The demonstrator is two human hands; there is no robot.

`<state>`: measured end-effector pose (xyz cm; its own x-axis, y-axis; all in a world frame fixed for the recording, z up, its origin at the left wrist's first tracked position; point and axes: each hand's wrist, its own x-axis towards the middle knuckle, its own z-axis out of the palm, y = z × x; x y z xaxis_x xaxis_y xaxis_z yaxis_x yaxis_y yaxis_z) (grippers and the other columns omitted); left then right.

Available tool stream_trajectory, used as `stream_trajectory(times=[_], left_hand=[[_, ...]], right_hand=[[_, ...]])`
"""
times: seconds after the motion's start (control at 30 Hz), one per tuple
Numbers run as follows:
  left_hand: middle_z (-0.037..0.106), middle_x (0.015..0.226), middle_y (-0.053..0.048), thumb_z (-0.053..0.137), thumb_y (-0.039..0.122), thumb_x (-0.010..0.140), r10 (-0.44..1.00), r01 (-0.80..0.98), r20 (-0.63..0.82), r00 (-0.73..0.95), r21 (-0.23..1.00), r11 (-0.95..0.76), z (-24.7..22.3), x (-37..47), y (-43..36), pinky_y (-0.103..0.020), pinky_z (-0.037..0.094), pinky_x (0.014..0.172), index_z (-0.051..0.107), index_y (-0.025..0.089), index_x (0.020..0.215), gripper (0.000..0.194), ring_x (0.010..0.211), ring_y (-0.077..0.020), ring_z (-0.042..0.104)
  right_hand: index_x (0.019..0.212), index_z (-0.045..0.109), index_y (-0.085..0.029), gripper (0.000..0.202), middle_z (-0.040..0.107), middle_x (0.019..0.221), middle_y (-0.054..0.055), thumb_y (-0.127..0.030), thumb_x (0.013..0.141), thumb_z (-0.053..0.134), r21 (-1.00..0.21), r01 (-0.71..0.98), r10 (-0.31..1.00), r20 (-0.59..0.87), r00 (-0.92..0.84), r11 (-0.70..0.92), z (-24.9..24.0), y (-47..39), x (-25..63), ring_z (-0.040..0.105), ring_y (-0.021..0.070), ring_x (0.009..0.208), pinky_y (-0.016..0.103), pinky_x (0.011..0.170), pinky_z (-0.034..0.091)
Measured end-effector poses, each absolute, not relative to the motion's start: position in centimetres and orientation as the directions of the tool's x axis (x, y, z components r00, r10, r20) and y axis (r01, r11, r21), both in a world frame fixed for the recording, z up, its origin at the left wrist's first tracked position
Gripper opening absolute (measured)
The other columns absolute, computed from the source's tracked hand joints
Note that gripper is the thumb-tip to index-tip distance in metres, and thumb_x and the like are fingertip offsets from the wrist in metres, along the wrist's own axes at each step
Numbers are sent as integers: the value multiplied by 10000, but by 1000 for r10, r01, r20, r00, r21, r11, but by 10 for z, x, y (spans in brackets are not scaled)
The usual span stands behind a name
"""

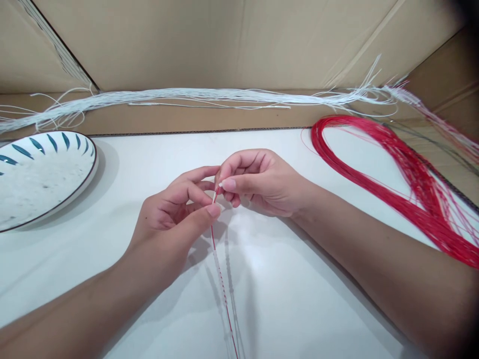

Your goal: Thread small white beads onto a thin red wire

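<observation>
My left hand pinches a thin red cord between thumb and forefinger, at the middle of the view. Close beside it, my right hand also pinches, with thumb and forefinger on the upper end of the cord. A short pale strand shows next to the red between the two hands. Below my left thumb the cord runs down toward the lower edge, and a row of small clear beads or wraps covers part of it; which of these I cannot tell.
A white plate with green leaf marks stands at left. A long bundle of white strands lies on the cardboard at the back. At right, a looped hank of red cord rests on the white table.
</observation>
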<state>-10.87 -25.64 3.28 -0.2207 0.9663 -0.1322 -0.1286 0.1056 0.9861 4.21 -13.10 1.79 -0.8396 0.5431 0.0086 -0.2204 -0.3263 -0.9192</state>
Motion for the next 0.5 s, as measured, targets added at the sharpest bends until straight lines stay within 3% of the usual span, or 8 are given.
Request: stream_trajectory(times=[0.1,0.2,0.27,0.37,0.5], left_hand=[[675,1338,9,808,237,811,960,-129,-139,-243,985,111,32,-108,-255,-296,547,787,731,238,639,188,1082,-221,687],[699,1280,4,793,219,804,946,-93,-124,-298,991,101,32,-108,-255,-288,525,779,727,238,632,185,1058,-204,685],[713,1231,-2,781,203,800,943,-62,-94,-318,995,79,33,-108,-255,-277,513,781,721,239,616,197,1096,-205,664],[718,1201,0,764,179,798,944,-41,-70,-323,997,60,34,-109,-256,-268,506,767,715,243,603,211,1076,-192,643],[716,1185,-4,752,169,796,946,-31,-64,-318,998,57,33,-109,-256,-273,495,730,708,242,590,222,1037,-190,637]], right_hand=[[799,687,-137,128,696,703,-3,-206,786,794,-966,-137,557,-9,-831,-219,18,-127,45,608,84,596,212,568,506],[793,707,-137,34,649,656,-31,-115,767,716,-987,131,570,-54,-820,95,21,-121,49,538,68,550,195,504,421],[779,719,-140,102,635,642,-39,-68,755,651,-902,267,553,-38,-832,340,25,-120,51,513,66,548,198,503,391],[741,720,-148,153,665,678,-26,-54,753,599,-744,288,481,51,-875,603,29,-122,52,530,79,592,219,571,420],[752,736,-150,170,704,736,-7,-67,767,588,-697,303,461,45,-886,650,30,-122,52,551,89,608,227,588,435]])
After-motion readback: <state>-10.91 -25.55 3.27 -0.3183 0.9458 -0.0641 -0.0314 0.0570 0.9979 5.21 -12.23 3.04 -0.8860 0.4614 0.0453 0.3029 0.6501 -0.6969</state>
